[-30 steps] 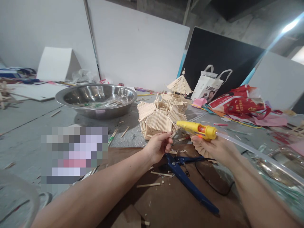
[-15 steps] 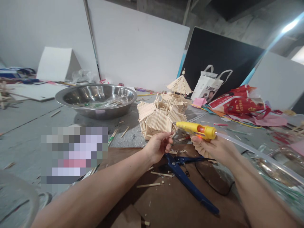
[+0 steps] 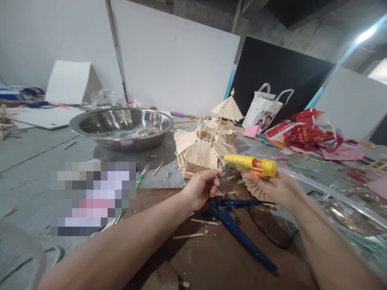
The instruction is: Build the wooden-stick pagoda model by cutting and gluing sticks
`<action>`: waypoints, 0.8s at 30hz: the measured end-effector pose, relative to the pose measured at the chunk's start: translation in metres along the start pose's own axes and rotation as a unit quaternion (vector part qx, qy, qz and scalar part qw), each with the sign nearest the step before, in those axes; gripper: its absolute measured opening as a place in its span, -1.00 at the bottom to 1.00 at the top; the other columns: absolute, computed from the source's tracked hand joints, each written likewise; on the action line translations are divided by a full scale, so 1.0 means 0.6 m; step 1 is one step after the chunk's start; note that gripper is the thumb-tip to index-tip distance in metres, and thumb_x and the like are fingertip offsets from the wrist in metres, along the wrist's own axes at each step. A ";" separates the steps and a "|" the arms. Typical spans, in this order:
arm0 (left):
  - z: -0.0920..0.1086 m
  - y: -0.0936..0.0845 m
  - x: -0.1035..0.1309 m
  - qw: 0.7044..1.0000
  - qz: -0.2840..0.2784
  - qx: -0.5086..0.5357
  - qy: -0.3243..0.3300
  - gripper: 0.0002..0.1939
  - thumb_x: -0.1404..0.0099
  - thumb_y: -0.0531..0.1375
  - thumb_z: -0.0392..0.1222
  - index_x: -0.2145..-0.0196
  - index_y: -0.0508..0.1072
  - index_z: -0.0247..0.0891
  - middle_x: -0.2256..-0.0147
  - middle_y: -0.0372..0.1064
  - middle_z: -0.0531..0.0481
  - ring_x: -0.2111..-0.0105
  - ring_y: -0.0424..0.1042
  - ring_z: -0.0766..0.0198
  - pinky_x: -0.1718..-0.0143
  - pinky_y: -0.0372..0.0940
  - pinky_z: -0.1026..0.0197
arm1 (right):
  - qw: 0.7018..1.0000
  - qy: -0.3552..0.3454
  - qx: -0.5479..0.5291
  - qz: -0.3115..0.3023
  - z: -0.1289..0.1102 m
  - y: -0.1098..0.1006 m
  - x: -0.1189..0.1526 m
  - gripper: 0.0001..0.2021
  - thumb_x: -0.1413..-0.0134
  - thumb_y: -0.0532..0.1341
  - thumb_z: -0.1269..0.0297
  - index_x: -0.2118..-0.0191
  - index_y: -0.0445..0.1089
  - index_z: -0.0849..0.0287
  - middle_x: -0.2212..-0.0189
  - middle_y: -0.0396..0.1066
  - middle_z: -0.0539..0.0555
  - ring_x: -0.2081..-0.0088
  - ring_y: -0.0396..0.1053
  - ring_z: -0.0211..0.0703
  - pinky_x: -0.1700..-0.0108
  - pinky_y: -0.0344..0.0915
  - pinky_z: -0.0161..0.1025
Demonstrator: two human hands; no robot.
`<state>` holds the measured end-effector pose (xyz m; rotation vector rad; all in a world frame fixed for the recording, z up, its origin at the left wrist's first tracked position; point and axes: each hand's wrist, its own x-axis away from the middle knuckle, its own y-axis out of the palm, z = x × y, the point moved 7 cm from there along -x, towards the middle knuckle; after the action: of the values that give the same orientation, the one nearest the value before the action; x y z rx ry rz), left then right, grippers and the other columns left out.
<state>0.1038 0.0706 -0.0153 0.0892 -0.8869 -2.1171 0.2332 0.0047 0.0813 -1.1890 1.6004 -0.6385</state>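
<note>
My right hand [image 3: 275, 187] is wrapped around a yellow hot glue gun [image 3: 246, 163], whose orange light glows and whose clear glue stick runs back to the right. Its nozzle meets the right front edge of the roof of a model pavilion [image 3: 201, 155] built of thin wooden sticks. My left hand [image 3: 204, 187] is closed in a pinch just below the front eave; whatever is between the fingertips is too small to make out. A fan-shaped beige piece [image 3: 256, 189] shows below my right hand. Blue-handled cutters [image 3: 238, 233] lie beneath both hands on a brown board [image 3: 217, 270].
A steel basin [image 3: 121, 141] with bagged sticks stands at left. Behind the model rises another stick tower [image 3: 228, 108]. A white bag [image 3: 263, 106] and red packaging [image 3: 302, 131] lie at the back right. Loose stick offcuts [image 3: 189, 236] and a black cord [image 3: 284, 245] are in front.
Almost everything stays in place; the view shifts slightly. The glue gun's nozzle remains at the roof edge, and my left hand keeps its pinch below the eave.
</note>
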 end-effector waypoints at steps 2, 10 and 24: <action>0.002 0.000 -0.001 1.000 -0.003 -0.001 0.010 -0.87 -0.03 0.12 -0.23 0.44 0.36 -0.36 0.71 0.20 0.13 0.81 0.07 0.50 0.74 -0.11 0.36 | 1.000 0.000 0.002 -0.004 -0.003 -0.001 0.000 -0.64 0.02 0.01 -0.01 0.25 0.37 0.11 0.29 0.45 0.05 0.19 0.35 -0.01 0.17 0.29 -0.09; 0.006 -0.001 -0.005 1.000 -0.007 -0.009 0.025 -0.88 -0.03 0.12 -0.24 0.45 0.36 -0.36 0.72 0.21 0.12 0.81 0.09 0.49 0.75 -0.11 0.36 | 0.999 -0.022 0.029 0.020 -0.022 -0.009 -0.001 -0.65 0.03 0.00 -0.02 0.31 0.39 0.07 0.35 0.46 0.03 0.27 0.39 -0.03 0.21 0.32 -0.09; 0.007 0.000 -0.004 1.000 -0.002 -0.007 0.022 -0.88 -0.04 0.11 -0.25 0.45 0.36 -0.37 0.72 0.20 0.12 0.81 0.09 0.50 0.76 -0.10 0.36 | 0.999 -0.042 0.028 0.016 -0.024 -0.001 -0.004 -0.62 0.03 0.00 -0.01 0.25 0.37 0.13 0.30 0.44 0.09 0.24 0.37 -0.01 0.22 0.31 -0.09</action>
<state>0.1039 0.0746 -0.0127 0.1305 -0.8462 -2.1164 0.2204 0.0044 0.0880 -1.1326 1.5195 -0.6005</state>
